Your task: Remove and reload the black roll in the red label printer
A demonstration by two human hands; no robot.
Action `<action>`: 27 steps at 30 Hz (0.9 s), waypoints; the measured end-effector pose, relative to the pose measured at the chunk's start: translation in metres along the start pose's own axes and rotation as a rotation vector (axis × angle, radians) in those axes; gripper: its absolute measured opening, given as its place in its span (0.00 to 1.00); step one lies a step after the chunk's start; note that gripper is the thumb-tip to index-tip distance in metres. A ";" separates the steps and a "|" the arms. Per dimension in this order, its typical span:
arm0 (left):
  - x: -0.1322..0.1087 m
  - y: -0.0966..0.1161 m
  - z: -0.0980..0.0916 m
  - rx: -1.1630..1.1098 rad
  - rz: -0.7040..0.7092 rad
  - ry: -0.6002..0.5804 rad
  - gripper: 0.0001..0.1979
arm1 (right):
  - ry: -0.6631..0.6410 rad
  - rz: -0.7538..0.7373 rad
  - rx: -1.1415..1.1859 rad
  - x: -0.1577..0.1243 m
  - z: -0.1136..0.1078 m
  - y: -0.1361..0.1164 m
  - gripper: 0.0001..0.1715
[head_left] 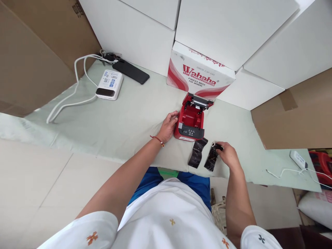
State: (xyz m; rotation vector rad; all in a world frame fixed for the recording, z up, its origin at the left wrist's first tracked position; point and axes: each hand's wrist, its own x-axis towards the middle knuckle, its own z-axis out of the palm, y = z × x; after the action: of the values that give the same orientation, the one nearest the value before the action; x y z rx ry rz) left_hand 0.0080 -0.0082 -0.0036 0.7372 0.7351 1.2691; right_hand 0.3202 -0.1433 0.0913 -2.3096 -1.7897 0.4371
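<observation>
A red label printer [191, 119] stands on the cloth-covered table with its lid tipped up and back; its paper bay shows no roll. My left hand [169, 126] lies against the printer's left side, fingers extended along it and partly hidden by its edge. To the right of the printer, my right hand [226, 153] pinches a small black label roll [212, 156] that has a white core at its top end and a dark, pale-veined strip hanging down. Between this roll and the printer lies a separate wavy black strip [197, 154] of similar material.
Behind the printer stands a Wahaba-lettered white and red carton [198, 74], against stacked white boxes [210, 27]. A power bank [110, 84] with white cables and a black phone [131, 71] lie on the left. Brown cartons [298, 107] flank the table; a white device [298, 159] sits right.
</observation>
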 end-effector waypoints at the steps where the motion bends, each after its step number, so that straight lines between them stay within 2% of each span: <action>1: 0.000 0.000 0.000 0.010 -0.001 -0.002 0.24 | -0.004 -0.011 -0.003 -0.001 0.003 -0.001 0.22; 3: 0.000 -0.001 -0.001 0.024 -0.011 -0.002 0.25 | -0.068 -0.017 0.045 -0.004 0.000 -0.008 0.23; 4: 0.000 -0.001 -0.001 0.024 -0.019 -0.001 0.25 | -0.144 -0.023 0.100 -0.006 -0.006 -0.013 0.22; 6: 0.000 -0.001 -0.001 0.012 -0.028 0.005 0.25 | -0.351 -0.063 0.245 -0.011 -0.031 -0.027 0.21; 8: 0.000 -0.001 -0.001 -0.005 -0.030 0.013 0.25 | -0.527 -0.136 0.364 -0.014 -0.066 -0.044 0.24; 11: 0.001 -0.002 -0.001 -0.015 -0.028 0.014 0.25 | -0.594 -0.251 0.358 -0.010 -0.111 -0.075 0.25; 13: 0.002 -0.002 -0.001 -0.004 -0.023 0.008 0.25 | -0.578 -0.296 0.331 0.003 -0.122 -0.098 0.28; 15: 0.003 -0.002 0.000 0.022 -0.007 0.012 0.25 | -0.506 -0.318 0.306 0.020 -0.113 -0.122 0.29; 18: -0.005 0.001 0.004 0.147 0.058 0.075 0.20 | -0.310 -0.346 0.215 0.047 -0.077 -0.156 0.26; 21: -0.031 0.009 0.011 0.424 0.213 0.225 0.14 | -0.163 -0.359 -0.034 0.064 -0.041 -0.183 0.26; 23: -0.055 0.017 0.016 0.600 0.349 0.271 0.15 | -0.121 -0.325 -0.211 0.070 -0.028 -0.197 0.25; 25: -0.078 0.023 0.020 0.746 0.465 0.238 0.21 | -0.107 -0.299 -0.328 0.073 -0.022 -0.207 0.25; 27: -0.093 0.028 0.024 0.864 0.581 0.114 0.26 | -0.115 -0.302 -0.386 0.078 -0.020 -0.214 0.26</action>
State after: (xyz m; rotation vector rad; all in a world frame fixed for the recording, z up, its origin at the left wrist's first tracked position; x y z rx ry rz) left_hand -0.0018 -0.0982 0.0400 1.6776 1.2417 1.5064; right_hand 0.1494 -0.0124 0.1698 -2.2148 -2.4151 0.1909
